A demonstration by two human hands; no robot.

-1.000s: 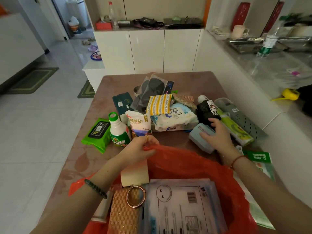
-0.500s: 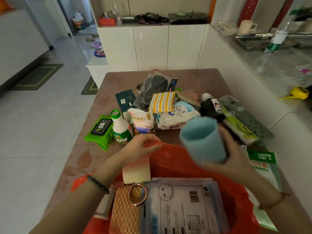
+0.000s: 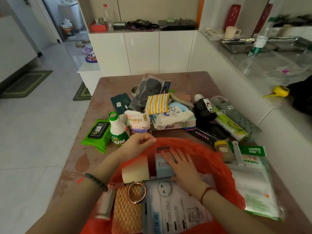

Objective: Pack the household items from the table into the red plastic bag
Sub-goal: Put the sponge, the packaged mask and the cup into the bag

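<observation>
A person's left hand [image 3: 140,143] pinches the rim of the red plastic bag [image 3: 211,159] at the brown bench [image 3: 81,159] edge, while the right hand [image 3: 181,163], fingers spread, presses a pale blue rectangular box [image 3: 163,168] inside it

There is just one camera, worn on the person's head, and it looks forward and down at the brown table [image 3: 108,85] from very close, so the two arms reach in from the bottom edge. The wide lens bends the sides and takes in a lot: the red plastic bag [image 3: 211,159] sits nearest at the bottom, the white cabinets [image 3: 141,51] stand straight ahead past the table's far end, the tiled floor [image 3: 42,125] is on the left, and a counter [image 3: 270,68] is on the right.
</observation>
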